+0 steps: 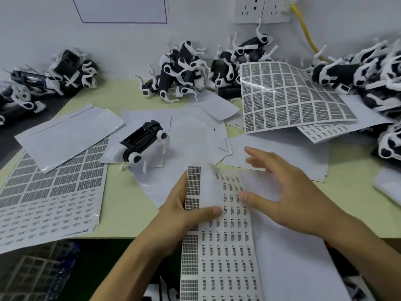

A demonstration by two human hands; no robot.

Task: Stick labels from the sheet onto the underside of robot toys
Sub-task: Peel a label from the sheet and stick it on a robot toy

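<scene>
The left hand [186, 216] grips the label sheet [219, 246]: the thumb lies across the printed face and the fingers curl behind the left edge. The sheet runs from the hand down past the near edge of the tabletop [121, 218], with a column of dense grey labels along its left side and rows of small printed labels to the right of that column. The right hand [288, 192] is spread, fingers straight and apart, holding nothing; it hovers at the upper right part of the sheet, and contact cannot be confirmed because the fingers are blurred.

One robot toy [143, 144] lies beyond the sheet and to its left, turned underside up on loose white paper. Further toy piles [182, 70] sit against the wall, well beyond the sheet. A curled sheet of grey labels [288, 96] lies beyond the sheet to its right, and a flat stack of label sheets [50, 196] lies to its left. A yellow cable [303, 27] hangs from the wall socket.
</scene>
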